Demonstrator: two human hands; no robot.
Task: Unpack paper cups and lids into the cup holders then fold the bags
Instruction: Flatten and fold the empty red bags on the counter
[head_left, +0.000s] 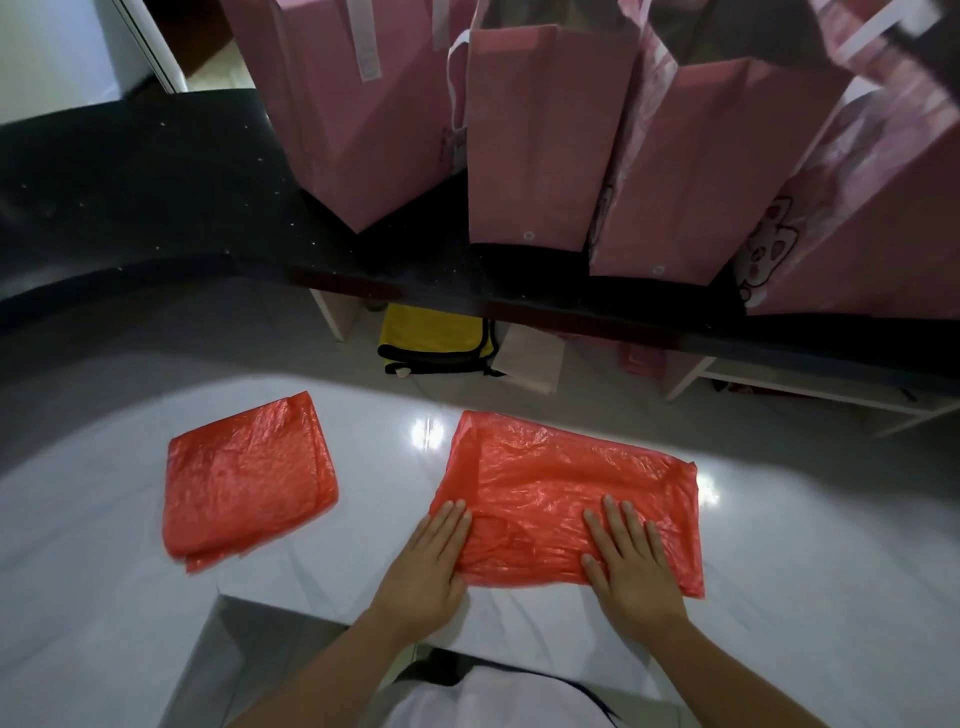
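Two red plastic bags lie on the white counter (779, 597). Bag one (244, 480) is folded into a compact rectangle and rests toward the counter's left side, untouched, well apart from both hands. Bag two (566, 493) is spread as a wider, flattened rectangle near the counter's near edge, right of centre.

Left hand (428, 558): palm down, fingers straight and together, pressing flat on the near-left corner of bag two, partly on the counter. Right hand (628, 558): palm down, fingers straight and slightly spread, pressing flat on the near-right part of the same bag. Neither hand curls round or pinches the plastic. The hands sit apart, with crumpled plastic between them.

Behind the counter runs a raised black ledge (156, 208). Four pink paper bags (540, 140) stand upright in a row on its right half, touching or just beside one another; the rightmost carries a cartoon cat print. Their contents cannot be seen.

Below the ledge, at the counter's far edge, lies a yellow cloth (431, 338) with black trim, and a pale folded sheet (530, 361) just beside it on the right.
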